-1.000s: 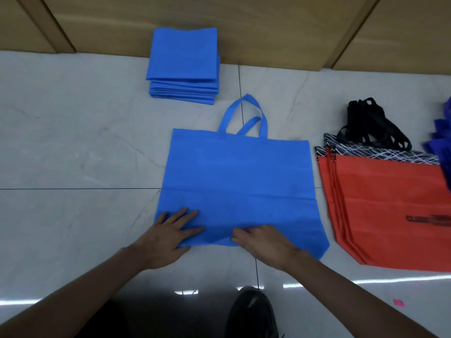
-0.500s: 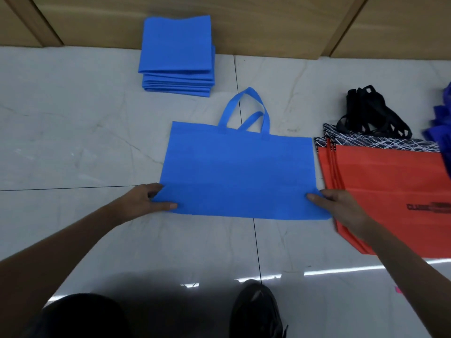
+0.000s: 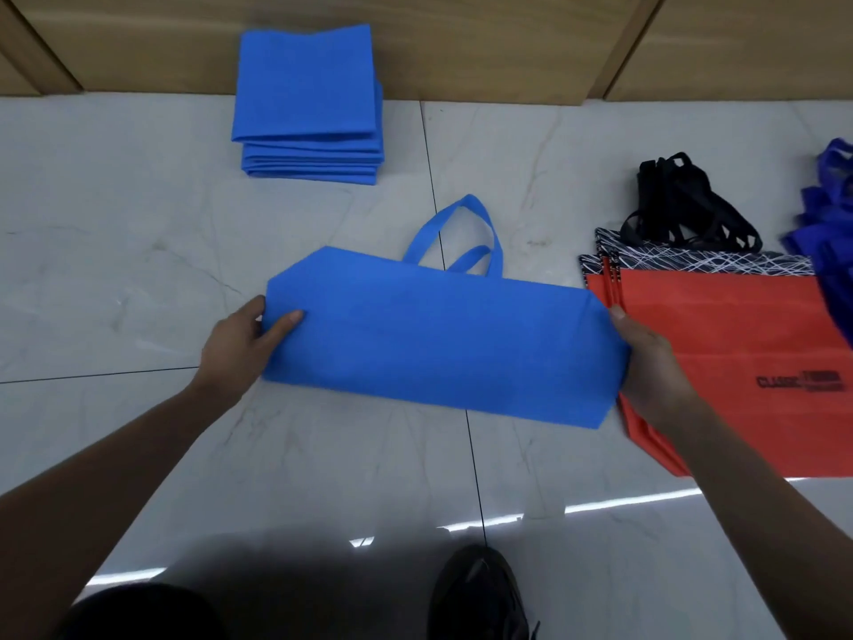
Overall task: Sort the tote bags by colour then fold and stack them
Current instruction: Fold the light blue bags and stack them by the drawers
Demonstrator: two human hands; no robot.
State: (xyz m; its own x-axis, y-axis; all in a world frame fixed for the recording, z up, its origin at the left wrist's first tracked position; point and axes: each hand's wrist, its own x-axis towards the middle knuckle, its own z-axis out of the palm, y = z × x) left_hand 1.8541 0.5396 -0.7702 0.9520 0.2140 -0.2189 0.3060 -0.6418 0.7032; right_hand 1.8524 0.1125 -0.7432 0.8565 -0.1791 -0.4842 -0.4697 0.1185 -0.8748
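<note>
A light blue tote bag (image 3: pixel 443 344) lies on the floor in front of me, its lower half lifted and doubled up over the upper half, handles pointing away. My left hand (image 3: pixel 240 348) pinches the bag's left edge, thumb on top. My right hand (image 3: pixel 646 367) grips the right edge; its fingers are hidden under the cloth. A stack of folded light blue bags (image 3: pixel 309 103) stands against the wooden wall behind. A pile of flat red bags (image 3: pixel 747 353) with black handles (image 3: pixel 683 210) lies to the right.
Dark blue bags (image 3: pixel 831 224) are heaped at the right edge. The floor is pale marble tile (image 3: pixel 115 247). My dark shoe (image 3: pixel 480 593) is at the bottom centre. A wooden wall (image 3: pixel 507 34) runs along the back.
My hands went from the middle of the bag's bottom edge out to its two lower corners, took hold, and lifted the bottom edge up and away from me over the bag.
</note>
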